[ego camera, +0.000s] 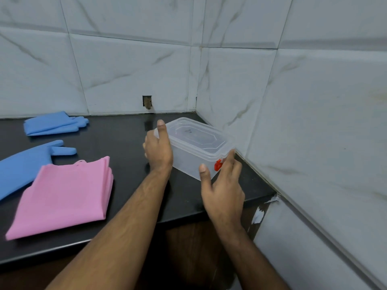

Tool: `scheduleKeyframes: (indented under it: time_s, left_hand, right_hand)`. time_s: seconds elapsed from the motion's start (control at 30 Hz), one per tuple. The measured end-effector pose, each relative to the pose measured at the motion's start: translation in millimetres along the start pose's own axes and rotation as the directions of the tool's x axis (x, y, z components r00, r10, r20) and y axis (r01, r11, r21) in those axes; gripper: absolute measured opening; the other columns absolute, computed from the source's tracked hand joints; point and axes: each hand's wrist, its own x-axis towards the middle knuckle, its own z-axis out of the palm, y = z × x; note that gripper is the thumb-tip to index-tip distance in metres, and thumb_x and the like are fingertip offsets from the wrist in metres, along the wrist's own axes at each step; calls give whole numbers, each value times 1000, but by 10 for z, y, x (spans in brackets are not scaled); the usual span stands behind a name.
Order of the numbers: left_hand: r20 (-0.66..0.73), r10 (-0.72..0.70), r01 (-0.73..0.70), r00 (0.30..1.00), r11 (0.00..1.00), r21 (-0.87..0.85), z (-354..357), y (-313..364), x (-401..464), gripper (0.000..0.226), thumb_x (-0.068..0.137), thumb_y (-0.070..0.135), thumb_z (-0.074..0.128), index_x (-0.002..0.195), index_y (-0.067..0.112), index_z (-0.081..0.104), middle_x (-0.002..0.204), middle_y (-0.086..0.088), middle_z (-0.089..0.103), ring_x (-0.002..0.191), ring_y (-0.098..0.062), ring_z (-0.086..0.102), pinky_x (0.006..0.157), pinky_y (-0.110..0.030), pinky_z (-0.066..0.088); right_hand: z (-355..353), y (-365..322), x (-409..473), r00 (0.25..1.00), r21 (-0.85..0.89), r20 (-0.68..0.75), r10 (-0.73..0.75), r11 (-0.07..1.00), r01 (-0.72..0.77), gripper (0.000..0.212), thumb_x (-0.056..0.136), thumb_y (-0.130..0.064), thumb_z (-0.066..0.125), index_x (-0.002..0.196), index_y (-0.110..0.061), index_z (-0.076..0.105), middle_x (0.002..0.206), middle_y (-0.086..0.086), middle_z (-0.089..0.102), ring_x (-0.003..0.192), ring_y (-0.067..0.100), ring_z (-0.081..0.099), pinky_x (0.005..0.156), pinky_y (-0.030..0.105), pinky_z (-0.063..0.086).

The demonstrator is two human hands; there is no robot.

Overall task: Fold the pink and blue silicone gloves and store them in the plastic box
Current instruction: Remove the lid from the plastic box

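Note:
A clear plastic box (194, 147) with its lid on and a red clip (218, 164) stands near the right corner of the black counter (125, 143). My left hand (158, 149) grips the box's left end, thumb over the lid. At the near right corner, my right hand (223, 185) touches the box by the clip. Folded pink gloves (62, 197) lie flat at the front left. One blue glove (27, 164) lies unfolded beside them. A folded blue glove (54, 123) rests at the back left.
Tiled walls (314, 101) meet in a corner right behind the box. A small dark hole (147, 102) is in the back wall. The counter's front edge (188, 214) runs under my forearms, with a wooden cabinet front (188, 248) below.

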Motion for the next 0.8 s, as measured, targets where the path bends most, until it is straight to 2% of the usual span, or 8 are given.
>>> scheduleKeyframes:
  time_s: [0.1,0.17,0.23,0.33,0.43,0.57,0.67,0.8]
  left_hand:
    - [-90,45,-41,995,998,46,-232,59,-239,61,105,58,27,111,6,58,116,-4,61,122,-31,53,107,-45,42]
    - [-89,117,-110,989,990,84,-423,52,-518,66,104,60,27,112,2,56,115,-10,60,117,-30,53,97,-43,44]
    - [-88,166,-157,982,983,99,-637,27,-794,63,101,63,31,114,6,54,116,-7,56,115,-26,52,93,-39,45]
    - [-69,203,-193,977,972,130,-882,-16,-1076,59,101,64,41,129,13,49,126,-1,52,121,-20,49,103,-39,47]
    - [-30,258,-246,966,947,208,-1011,-13,-1218,75,98,65,41,155,18,32,147,0,44,138,-16,36,110,-31,35]
    - [-16,303,-289,953,923,253,-1065,8,-1252,72,99,64,39,156,22,31,140,1,45,132,-17,39,109,-38,39]
    - [-37,298,-279,954,926,254,-1095,9,-1275,72,99,67,36,157,24,30,144,1,44,135,-19,37,113,-44,39]
    - [-63,303,-285,951,938,197,-1096,28,-1265,70,99,65,37,155,24,34,143,3,45,133,-12,38,111,-30,36]
  right_hand:
    - [-11,26,33,1000,102,23,-1,995,-1,85,97,-71,17,162,-16,17,144,0,37,114,30,63,76,37,48]
    - [-31,60,74,999,190,43,7,982,-15,77,99,-67,18,160,-19,23,146,-1,36,119,32,59,83,42,50]
    - [-45,109,122,996,268,92,-10,963,-15,67,102,-62,21,157,-24,29,145,-1,40,123,30,56,89,40,45]
    - [-65,167,173,978,353,205,-45,935,-31,59,103,-59,21,153,-30,34,140,-3,47,126,24,54,98,40,41]
    - [-97,188,178,959,410,273,-76,911,-45,58,103,-60,22,154,-35,33,138,-10,47,124,11,50,101,36,38]
    - [-133,204,164,952,494,291,-99,867,-61,55,104,-63,25,151,-39,38,138,-16,50,120,-2,51,102,30,36]
    - [-161,174,169,954,569,279,-107,819,-75,53,100,-69,30,145,-44,44,138,-26,55,127,-8,51,105,29,41]
    - [-179,116,178,957,603,268,-109,794,-78,52,98,-72,32,145,-51,42,140,-29,55,130,-7,50,105,28,41]
